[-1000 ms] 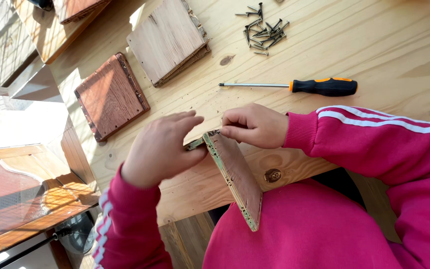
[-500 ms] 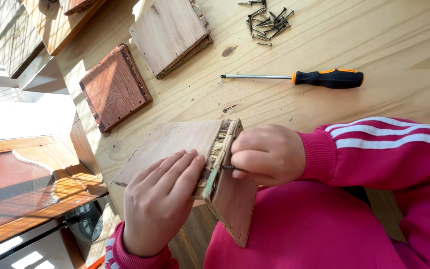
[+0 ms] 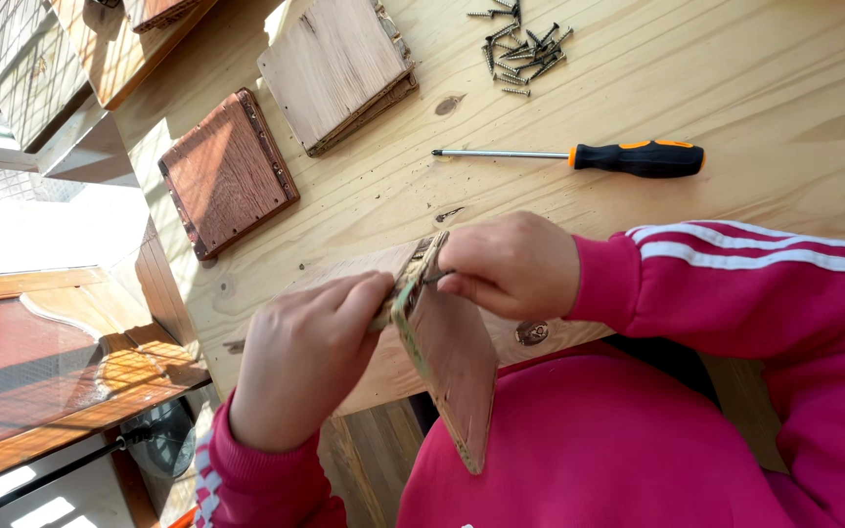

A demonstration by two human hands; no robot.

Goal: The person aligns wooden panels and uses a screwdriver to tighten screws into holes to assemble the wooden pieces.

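While both hands meet at the near edge of the table (image 3: 784, 88), the details run as follows:

Held piece: a reddish-brown wooden panel (image 3: 457, 367) stands on edge, tilted, its lower end hanging past the table edge toward the person's pink top; its upper end meets a pale wooden board (image 3: 383, 274) lying flat on the table.

Left hand: the left hand (image 3: 300, 367) lies against the left face of the panel, its fingers (image 3: 359, 293) stretched and pressed to the panel's top edge, gripping it there.

Right hand: the right hand (image 3: 515, 264) sits on the other side, fingers curled tight and pinching something small at the panel's top edge; what it pinches is too small to tell.

Sleeves: both arms wear pink sleeves with white stripes.

Screwdriver: a screwdriver (image 3: 638, 158) with a black and orange handle lies flat on the table beyond the right hand, apart from it, shaft pointing left.

Screws: a loose heap of dark screws (image 3: 520, 49) lies farther off, near the table's far side.

Other panels: a reddish square panel (image 3: 227, 171) with a studded rim lies flat at the left, and a paler stack of boards (image 3: 334, 68) lies just beside it.
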